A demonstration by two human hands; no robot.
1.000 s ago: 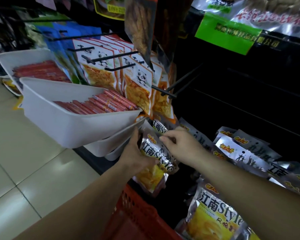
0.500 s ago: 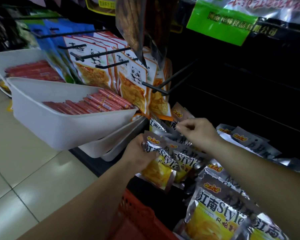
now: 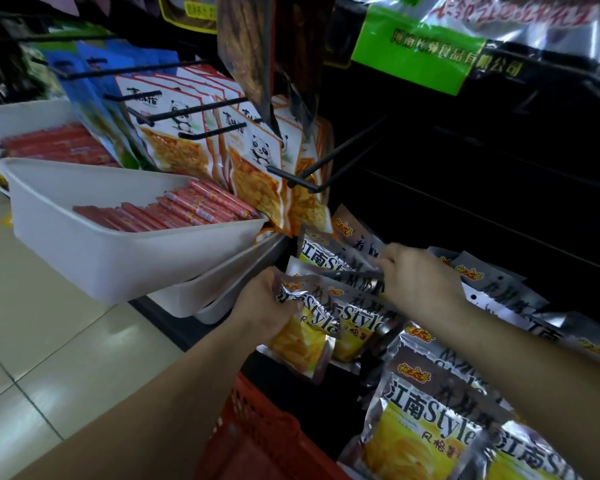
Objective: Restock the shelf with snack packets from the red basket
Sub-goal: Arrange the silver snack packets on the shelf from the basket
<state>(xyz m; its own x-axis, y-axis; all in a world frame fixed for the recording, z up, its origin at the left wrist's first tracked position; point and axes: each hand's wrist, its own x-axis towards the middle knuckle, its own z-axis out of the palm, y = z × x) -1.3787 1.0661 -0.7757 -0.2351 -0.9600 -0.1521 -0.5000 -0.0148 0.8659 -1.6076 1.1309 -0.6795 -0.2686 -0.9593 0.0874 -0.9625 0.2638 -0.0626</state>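
The left hand [image 3: 264, 308] clutches a fan of silver snack packets [image 3: 312, 327] by their upper corners, fingers curled round the stack, so that the yellow-printed bodies hang with their long axis running roughly from 12 to 6 o'clock above the red basket [image 3: 257, 441]. The right hand [image 3: 418, 277], at 3 o'clock from the left, pinches the header strip of the top packet [image 3: 355, 271], which lies at 9 o'clock from its fingertips, between the two hands. It is the nearer hand to the bare peg [image 3: 340, 164] jutting from the black shelf unit [image 3: 465, 209] at about 11 o'clock above it, and that is probably where this packet has to be lifted and threaded. More matching packets [image 3: 426, 420] lie stacked on the shelf at 5 o'clock. At 9 o'clock a white tub [image 3: 118, 261] holds red sausage sticks [image 3: 174, 213], and a second tub [image 3: 25, 116] behind it holds more. Panda-printed packets [image 3: 253, 161] hang on pegs at 12 o'clock. The basket's inside is out of view.
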